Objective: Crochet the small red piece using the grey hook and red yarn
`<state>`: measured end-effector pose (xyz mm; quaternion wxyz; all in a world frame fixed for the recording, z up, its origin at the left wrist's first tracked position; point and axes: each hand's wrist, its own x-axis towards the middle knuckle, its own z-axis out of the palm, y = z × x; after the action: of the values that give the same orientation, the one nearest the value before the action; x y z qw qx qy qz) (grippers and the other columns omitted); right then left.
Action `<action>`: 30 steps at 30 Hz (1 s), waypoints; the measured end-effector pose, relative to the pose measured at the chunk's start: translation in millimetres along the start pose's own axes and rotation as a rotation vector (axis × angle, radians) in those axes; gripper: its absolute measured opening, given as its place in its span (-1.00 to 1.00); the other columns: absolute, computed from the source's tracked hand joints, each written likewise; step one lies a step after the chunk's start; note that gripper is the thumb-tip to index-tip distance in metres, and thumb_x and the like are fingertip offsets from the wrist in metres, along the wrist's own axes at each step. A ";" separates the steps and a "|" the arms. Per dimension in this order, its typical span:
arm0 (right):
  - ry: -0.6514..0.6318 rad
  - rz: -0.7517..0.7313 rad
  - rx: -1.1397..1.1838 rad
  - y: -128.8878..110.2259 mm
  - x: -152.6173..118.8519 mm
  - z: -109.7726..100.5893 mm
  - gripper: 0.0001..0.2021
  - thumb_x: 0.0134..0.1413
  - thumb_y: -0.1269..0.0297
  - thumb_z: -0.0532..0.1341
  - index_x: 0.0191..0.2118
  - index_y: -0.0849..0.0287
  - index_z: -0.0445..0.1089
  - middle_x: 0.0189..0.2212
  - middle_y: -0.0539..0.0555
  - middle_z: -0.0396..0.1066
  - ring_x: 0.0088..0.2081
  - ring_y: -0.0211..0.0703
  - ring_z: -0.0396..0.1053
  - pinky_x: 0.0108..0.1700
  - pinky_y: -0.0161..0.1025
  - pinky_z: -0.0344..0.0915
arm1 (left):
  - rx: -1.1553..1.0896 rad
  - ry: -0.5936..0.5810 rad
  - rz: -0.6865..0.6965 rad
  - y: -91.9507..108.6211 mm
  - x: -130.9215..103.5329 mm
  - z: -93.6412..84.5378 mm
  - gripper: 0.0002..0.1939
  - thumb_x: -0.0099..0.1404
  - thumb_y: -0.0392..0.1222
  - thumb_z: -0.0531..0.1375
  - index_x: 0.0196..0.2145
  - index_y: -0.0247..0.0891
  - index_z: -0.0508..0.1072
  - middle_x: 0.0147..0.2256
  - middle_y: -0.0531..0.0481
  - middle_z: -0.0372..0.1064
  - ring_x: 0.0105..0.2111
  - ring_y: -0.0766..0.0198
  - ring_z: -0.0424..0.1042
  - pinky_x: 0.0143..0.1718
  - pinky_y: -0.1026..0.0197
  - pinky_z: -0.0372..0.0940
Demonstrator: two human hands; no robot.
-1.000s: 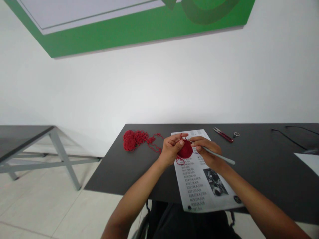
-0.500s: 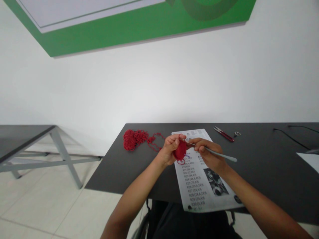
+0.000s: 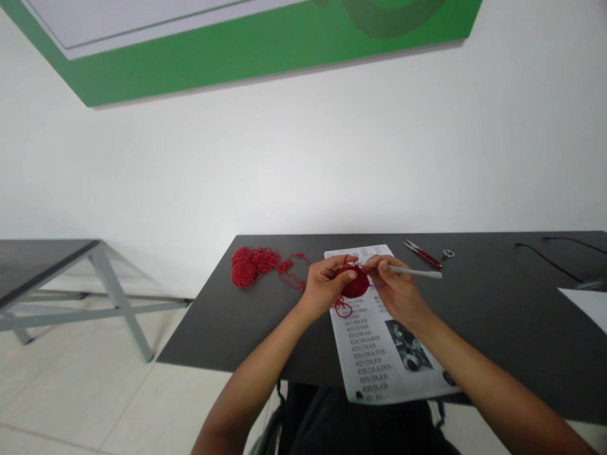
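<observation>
From my feed, the loose red yarn pile point(image 3: 253, 266) lies leftmost; my left hand point(image 3: 325, 287) pinches the small round red crocheted piece point(image 3: 355, 285) above the printed sheet point(image 3: 379, 344), while my right hand point(image 3: 396, 291) grips the slim grey crochet hook point(image 3: 415, 272), its shaft running rightward from the piece.

We see a dark red crochet piece point(image 3: 355, 284) and a loose pile of yarn point(image 3: 253, 265) in the same dark red. The crochet hook point(image 3: 415, 272) is pale grey. The counter point(image 3: 497, 303) is matt black. On it the paper sheet point(image 3: 379, 341) is white with black printed lines and a small dark photo. The snips point(image 3: 423, 254) have dark red handles. The wall point(image 3: 303, 158) is white, with a green board point(image 3: 227, 54) framing a pale grey field.
</observation>
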<state>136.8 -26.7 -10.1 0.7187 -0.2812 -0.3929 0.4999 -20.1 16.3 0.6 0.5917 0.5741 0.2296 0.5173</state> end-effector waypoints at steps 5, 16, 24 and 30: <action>0.059 -0.088 -0.169 3.3 -0.6 -3.9 -0.73 -0.02 -0.01 0.48 -0.27 0.02 0.57 -0.39 -0.04 0.58 -0.38 -0.22 0.50 -0.31 -0.28 0.42 | 0.057 -0.012 -0.001 -2.6 -0.2 -0.7 -0.54 0.04 0.04 0.49 -0.17 -0.29 0.65 -0.30 -0.10 0.64 -0.33 0.18 0.59 -0.23 0.19 0.44; 0.002 -0.321 -0.517 -5.6 -2.9 -7.4 -0.75 0.23 -0.01 0.30 -0.29 0.05 0.55 -0.32 0.04 0.57 -0.24 -0.10 0.51 -0.14 -0.18 0.40 | 0.071 -0.018 0.004 -2.7 -0.3 -0.7 -0.55 0.05 0.04 0.48 -0.16 -0.28 0.64 -0.32 -0.08 0.63 -0.36 0.23 0.57 -0.24 0.20 0.44; -0.119 -0.436 -0.545 -12.6 -4.2 -4.6 -0.84 0.31 0.12 0.25 -0.25 0.03 0.52 -0.28 0.02 0.56 -0.18 -0.12 0.53 -0.07 -0.18 0.42 | 0.221 -0.003 0.039 -1.5 -0.5 -1.3 -0.57 0.10 0.06 0.44 -0.16 -0.29 0.65 -0.30 -0.12 0.64 -0.33 0.17 0.58 -0.22 0.16 0.47; -0.130 -0.442 -0.588 -14.1 -4.7 -3.3 -0.87 0.32 0.18 0.24 -0.25 0.03 0.51 -0.29 0.01 0.57 -0.20 -0.12 0.55 -0.11 -0.18 0.45 | 0.325 -0.013 0.092 -1.2 -1.0 -2.6 -0.61 0.16 0.01 0.40 -0.13 -0.30 0.64 -0.27 -0.13 0.65 -0.31 0.16 0.60 -0.20 0.16 0.48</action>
<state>145.7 -36.0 -1.9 0.6712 -0.3517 -0.6160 0.2153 -22.3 16.8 -1.5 0.4684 0.6752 0.2800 0.4962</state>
